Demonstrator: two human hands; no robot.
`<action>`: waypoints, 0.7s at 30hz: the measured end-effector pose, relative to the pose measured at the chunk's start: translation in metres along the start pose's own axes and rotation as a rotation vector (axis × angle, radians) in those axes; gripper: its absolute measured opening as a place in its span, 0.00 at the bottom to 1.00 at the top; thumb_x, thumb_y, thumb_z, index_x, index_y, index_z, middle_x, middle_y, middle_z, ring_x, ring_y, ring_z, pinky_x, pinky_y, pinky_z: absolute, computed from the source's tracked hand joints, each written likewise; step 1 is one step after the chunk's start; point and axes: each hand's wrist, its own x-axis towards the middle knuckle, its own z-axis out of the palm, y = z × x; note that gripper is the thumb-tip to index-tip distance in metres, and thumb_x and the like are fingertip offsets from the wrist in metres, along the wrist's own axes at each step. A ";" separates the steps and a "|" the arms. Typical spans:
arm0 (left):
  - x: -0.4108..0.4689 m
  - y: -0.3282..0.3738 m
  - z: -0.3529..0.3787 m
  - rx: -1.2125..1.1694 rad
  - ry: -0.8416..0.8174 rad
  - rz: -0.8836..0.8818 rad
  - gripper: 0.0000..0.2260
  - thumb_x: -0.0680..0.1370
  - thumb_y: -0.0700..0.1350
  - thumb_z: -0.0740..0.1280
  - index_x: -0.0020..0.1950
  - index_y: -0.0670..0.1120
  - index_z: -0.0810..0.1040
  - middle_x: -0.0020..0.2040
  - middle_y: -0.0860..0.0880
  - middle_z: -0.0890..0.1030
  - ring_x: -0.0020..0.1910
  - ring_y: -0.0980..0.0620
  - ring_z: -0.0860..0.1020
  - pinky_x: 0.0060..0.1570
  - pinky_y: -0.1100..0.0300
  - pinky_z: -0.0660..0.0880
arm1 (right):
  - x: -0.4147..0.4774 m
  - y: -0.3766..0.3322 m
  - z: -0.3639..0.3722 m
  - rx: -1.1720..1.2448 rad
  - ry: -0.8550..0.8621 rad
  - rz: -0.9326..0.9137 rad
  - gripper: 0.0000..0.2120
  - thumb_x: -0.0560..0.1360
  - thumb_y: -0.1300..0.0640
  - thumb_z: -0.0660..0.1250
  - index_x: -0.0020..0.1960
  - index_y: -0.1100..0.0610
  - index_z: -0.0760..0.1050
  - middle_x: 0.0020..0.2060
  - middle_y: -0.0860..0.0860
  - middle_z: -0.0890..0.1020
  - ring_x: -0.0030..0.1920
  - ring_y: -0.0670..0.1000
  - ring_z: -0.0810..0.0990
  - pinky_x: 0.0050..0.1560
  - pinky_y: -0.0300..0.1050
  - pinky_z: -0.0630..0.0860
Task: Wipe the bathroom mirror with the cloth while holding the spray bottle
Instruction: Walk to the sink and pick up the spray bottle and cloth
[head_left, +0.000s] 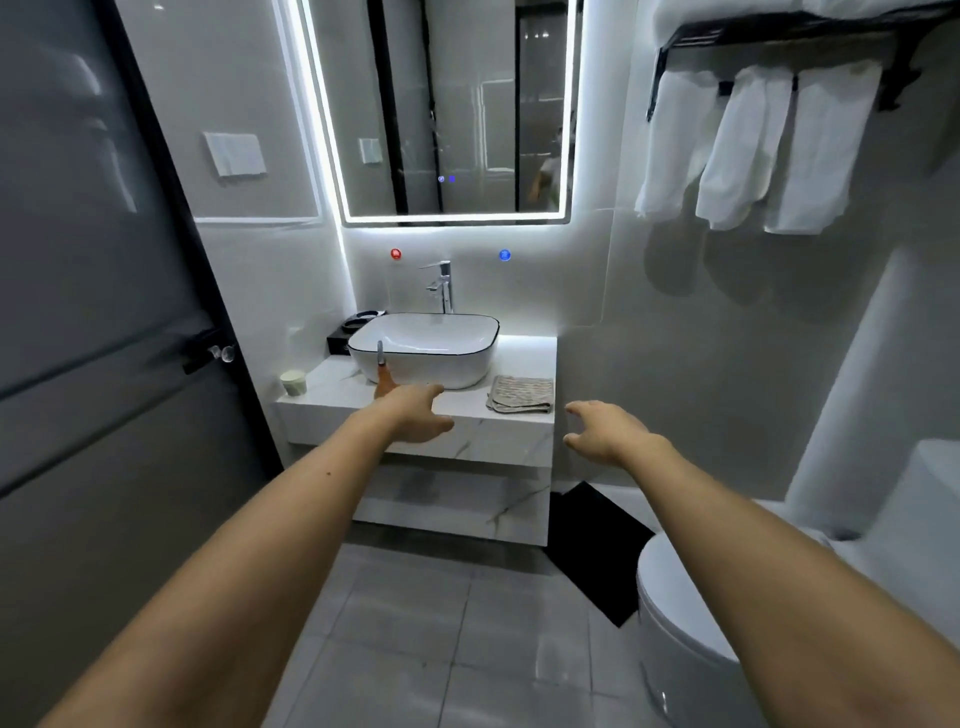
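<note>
Hands both reach toward the basin (423, 349), each grip empty with fingers spread. Left hand (415, 413) is in front of the basin, just beside the spray bottle (383, 375), which stands upright on the desk (511, 441) against the basin's front-left side. Right hand (605, 428) hangs off the desk's right end, near the folded cloth (521, 395) lying right of the basin. Lit mirror (447, 109) hangs above the basin.

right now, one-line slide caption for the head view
Both empty hands, left and right, reach toward spray bottle and folded cloth below the lit mirror.
</note>
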 end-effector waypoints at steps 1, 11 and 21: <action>0.029 0.002 -0.001 0.009 0.005 -0.001 0.28 0.76 0.53 0.60 0.74 0.46 0.58 0.73 0.42 0.67 0.73 0.43 0.62 0.74 0.45 0.52 | 0.027 0.007 0.001 0.018 -0.008 0.007 0.24 0.75 0.54 0.61 0.70 0.53 0.63 0.70 0.54 0.69 0.68 0.57 0.69 0.66 0.51 0.69; 0.234 0.002 -0.006 -0.080 -0.049 -0.005 0.27 0.77 0.49 0.59 0.74 0.45 0.57 0.75 0.45 0.63 0.74 0.45 0.62 0.71 0.51 0.57 | 0.246 0.027 -0.009 0.107 -0.087 0.001 0.26 0.76 0.54 0.61 0.73 0.54 0.60 0.72 0.54 0.66 0.70 0.56 0.66 0.67 0.48 0.67; 0.421 -0.055 0.015 -0.197 -0.125 0.043 0.27 0.77 0.50 0.60 0.74 0.45 0.58 0.75 0.44 0.62 0.73 0.44 0.62 0.70 0.52 0.60 | 0.427 0.003 0.034 0.109 -0.185 0.026 0.25 0.77 0.55 0.60 0.73 0.55 0.59 0.72 0.54 0.65 0.71 0.56 0.65 0.69 0.50 0.65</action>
